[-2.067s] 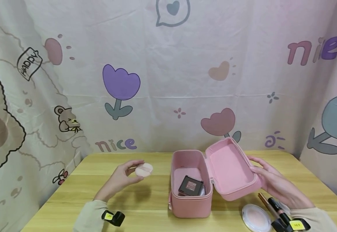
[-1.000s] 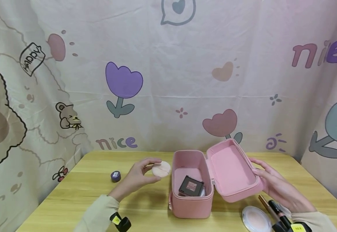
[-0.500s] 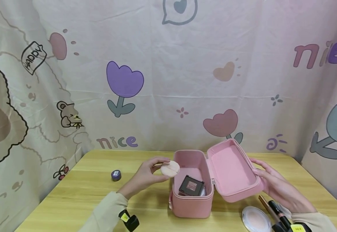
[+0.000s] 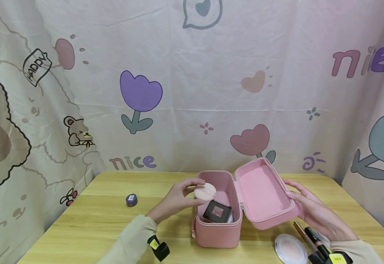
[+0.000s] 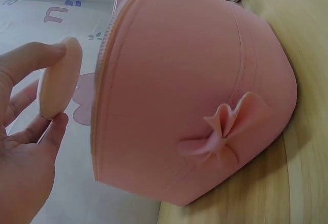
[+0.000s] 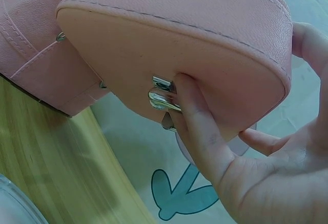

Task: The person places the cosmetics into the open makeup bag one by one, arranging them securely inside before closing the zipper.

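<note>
My left hand (image 4: 178, 200) pinches a round, pale powder puff (image 4: 205, 191) by its edge, above the left side of a pink cosmetic case (image 4: 217, 234). In the left wrist view the puff (image 5: 61, 80) shows edge-on between thumb and fingers, beside the case's wall with its bow (image 5: 220, 139). A dark square makeup compact (image 4: 217, 211) lies inside the case, partly over another item. My right hand (image 4: 314, 207) holds the case's raised lid (image 4: 266, 194) at its outer side. In the right wrist view, fingers grip the lid near a metal clasp (image 6: 164, 98).
A small purple-lidded jar (image 4: 131, 200) stands on the wooden table (image 4: 92, 220) at left. To the right of the case lie a round clear-rimmed compact (image 4: 291, 249) and slim makeup tubes (image 4: 317, 242), partly under the right wrist. A printed curtain (image 4: 185, 73) hangs behind.
My left hand has carried the powder puff rightward, from over the table to over the case, uncovering the purple jar. The right hand and lid have stayed about where they were.
</note>
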`<state>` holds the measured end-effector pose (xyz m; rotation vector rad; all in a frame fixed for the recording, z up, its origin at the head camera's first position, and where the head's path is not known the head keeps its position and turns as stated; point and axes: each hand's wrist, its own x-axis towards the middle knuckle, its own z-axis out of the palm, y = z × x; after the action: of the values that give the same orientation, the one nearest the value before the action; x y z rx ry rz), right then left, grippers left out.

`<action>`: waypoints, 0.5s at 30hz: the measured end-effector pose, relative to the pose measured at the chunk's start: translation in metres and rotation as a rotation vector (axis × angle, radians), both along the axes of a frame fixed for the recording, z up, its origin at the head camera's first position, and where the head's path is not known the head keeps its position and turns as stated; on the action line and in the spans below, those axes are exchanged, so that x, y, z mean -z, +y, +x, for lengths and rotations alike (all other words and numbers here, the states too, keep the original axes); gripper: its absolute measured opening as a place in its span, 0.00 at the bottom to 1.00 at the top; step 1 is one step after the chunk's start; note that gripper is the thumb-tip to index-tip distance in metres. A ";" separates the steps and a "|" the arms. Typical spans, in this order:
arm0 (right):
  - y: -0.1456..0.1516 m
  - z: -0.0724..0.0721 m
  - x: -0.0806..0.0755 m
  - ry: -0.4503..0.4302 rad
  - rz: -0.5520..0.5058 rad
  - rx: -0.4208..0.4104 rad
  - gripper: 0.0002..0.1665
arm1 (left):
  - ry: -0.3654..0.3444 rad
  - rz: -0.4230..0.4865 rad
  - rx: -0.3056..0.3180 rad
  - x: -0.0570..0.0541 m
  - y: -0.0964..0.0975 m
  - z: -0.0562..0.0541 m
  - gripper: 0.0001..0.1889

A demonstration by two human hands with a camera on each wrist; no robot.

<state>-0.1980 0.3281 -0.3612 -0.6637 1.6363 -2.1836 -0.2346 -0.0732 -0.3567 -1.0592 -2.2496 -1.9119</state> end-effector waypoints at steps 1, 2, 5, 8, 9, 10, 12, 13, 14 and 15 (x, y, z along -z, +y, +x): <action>0.000 0.000 0.000 -0.002 0.012 0.015 0.24 | -0.003 -0.004 0.002 0.000 0.002 -0.001 0.25; 0.000 0.000 -0.001 -0.004 0.025 0.031 0.24 | -0.006 -0.010 0.003 0.000 0.004 -0.001 0.25; 0.000 0.000 -0.002 -0.014 0.066 0.084 0.22 | -0.014 -0.034 0.000 0.000 0.009 -0.003 0.25; 0.000 0.000 -0.003 -0.026 0.084 0.118 0.20 | -0.019 -0.041 0.015 -0.001 0.014 -0.005 0.25; -0.001 0.000 -0.003 -0.031 0.085 0.125 0.20 | -0.020 -0.039 0.023 -0.002 0.016 -0.005 0.25; -0.001 0.000 -0.003 -0.034 0.083 0.125 0.20 | -0.022 -0.033 0.033 -0.002 0.017 -0.005 0.25; -0.001 0.000 -0.003 -0.037 0.075 0.121 0.20 | -0.020 -0.016 0.050 -0.003 0.020 -0.005 0.25; -0.001 0.000 -0.002 -0.037 0.068 0.115 0.20 | -0.018 -0.012 0.056 -0.003 0.021 -0.006 0.25; -0.001 0.001 -0.002 -0.036 0.062 0.107 0.21 | -0.014 -0.010 0.060 -0.003 0.022 -0.006 0.25; -0.001 0.001 -0.001 -0.031 0.054 0.097 0.21 | -0.010 -0.009 0.062 -0.003 0.024 -0.005 0.24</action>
<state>-0.1971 0.3274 -0.3602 -0.5437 1.7389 -2.1957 -0.2400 -0.0496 -0.3539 -1.1370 -2.2594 -1.9355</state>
